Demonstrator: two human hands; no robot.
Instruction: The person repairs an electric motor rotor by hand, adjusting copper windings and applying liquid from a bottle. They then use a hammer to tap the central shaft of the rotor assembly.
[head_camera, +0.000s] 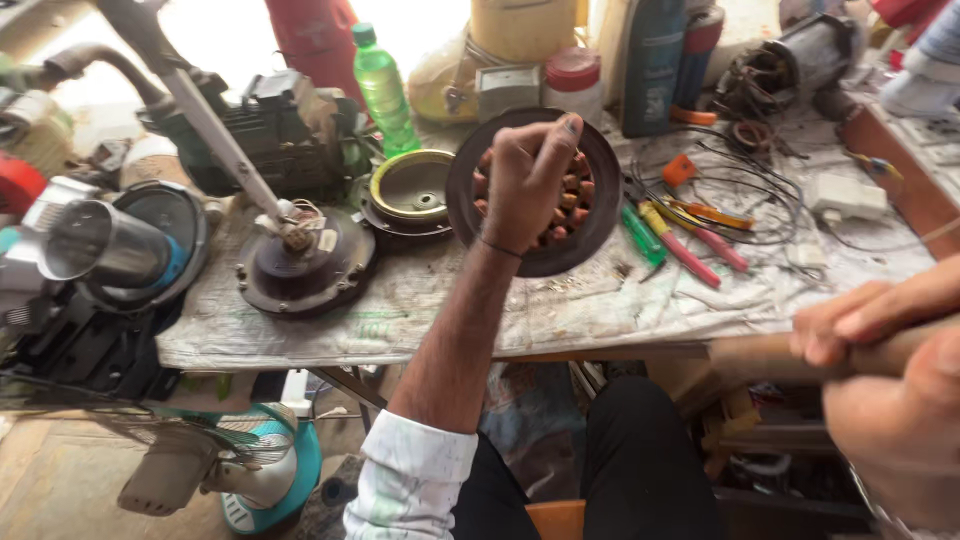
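My left hand grips a dark round motor stator with copper windings in its middle, holding it tilted up on the paper-covered workbench. The fingers curl over the windings and the top rim. My right hand is at the right edge, below table height, closed around a thick wooden handle that points left. The handle's far end is hidden by the hand.
Left of the stator lie a brass-rimmed cover and a dark motor base with wires. Screwdrivers and loose wires lie to its right. A green bottle, jars and a pump motor stand behind. A fan rests on the floor.
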